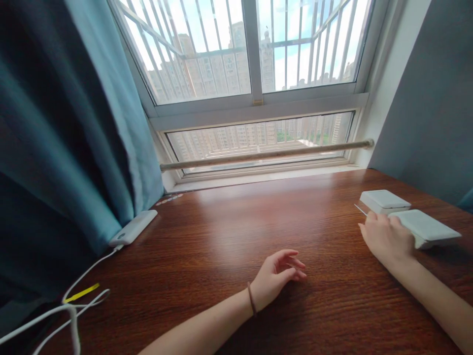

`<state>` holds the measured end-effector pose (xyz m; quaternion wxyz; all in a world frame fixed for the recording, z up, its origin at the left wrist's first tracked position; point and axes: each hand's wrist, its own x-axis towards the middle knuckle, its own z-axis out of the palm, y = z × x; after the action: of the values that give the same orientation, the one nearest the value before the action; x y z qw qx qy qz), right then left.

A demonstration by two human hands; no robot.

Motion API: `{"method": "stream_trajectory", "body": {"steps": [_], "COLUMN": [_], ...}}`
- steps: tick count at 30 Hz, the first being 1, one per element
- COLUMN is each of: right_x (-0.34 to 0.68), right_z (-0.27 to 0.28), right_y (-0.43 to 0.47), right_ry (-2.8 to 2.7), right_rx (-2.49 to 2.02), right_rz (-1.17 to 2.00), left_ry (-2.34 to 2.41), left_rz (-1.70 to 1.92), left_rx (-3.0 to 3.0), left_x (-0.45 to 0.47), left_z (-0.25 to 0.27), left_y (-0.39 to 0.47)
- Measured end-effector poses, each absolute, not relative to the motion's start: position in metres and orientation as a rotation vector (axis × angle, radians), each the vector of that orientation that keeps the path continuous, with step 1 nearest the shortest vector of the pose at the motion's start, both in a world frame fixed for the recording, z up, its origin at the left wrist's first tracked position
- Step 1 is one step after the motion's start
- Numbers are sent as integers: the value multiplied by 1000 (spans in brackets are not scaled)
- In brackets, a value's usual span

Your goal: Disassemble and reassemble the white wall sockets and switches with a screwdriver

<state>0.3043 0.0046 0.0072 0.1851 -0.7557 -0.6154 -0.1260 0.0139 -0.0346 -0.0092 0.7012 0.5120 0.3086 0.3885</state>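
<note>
On the brown wooden table, my right hand [389, 239] is at the right, its fingers curled in beside two white boxes. A thin white stick-like piece [360, 209] juts out past its fingertips; its kind I cannot make out. The nearer white box [428, 227] touches or lies just behind the back of this hand, which hides its left end. Just beyond it is the other white box [385, 199]. My left hand [277, 273], with a brown band on the wrist, is near the middle, its fingers loosely bent and apart, holding nothing.
A white power bank-like device [133, 229] with a cable lies at the left against a blue curtain [121, 123]. White cables [72, 320] and a yellow strip [83, 293] are at the lower left. A barred window and a rail [266, 155] border the table's [207, 231] far edge.
</note>
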Motion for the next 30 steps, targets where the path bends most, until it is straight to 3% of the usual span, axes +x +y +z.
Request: {"method": "stream_trajectory", "body": {"steps": [5,12,19,30], "right_x": [204,142,150,143], "right_z": [1,2,2,-4], "right_y": [-26,-42,-42,-41], "right_ry": [-2043,-1981,-2262,-2168], "right_rx": [-1095,-500,-379,-484], "right_rz": [304,1034,869,901], "left_ry": [549,338,330,537], "left_rz": [1023,1046,967,830], "left_rx": [1327,1434,1881,1887], "left_x": [10,6,5,4], "left_z": [-8,-8,-4,-8], "left_y": [-38,-41,-35,-32]}}
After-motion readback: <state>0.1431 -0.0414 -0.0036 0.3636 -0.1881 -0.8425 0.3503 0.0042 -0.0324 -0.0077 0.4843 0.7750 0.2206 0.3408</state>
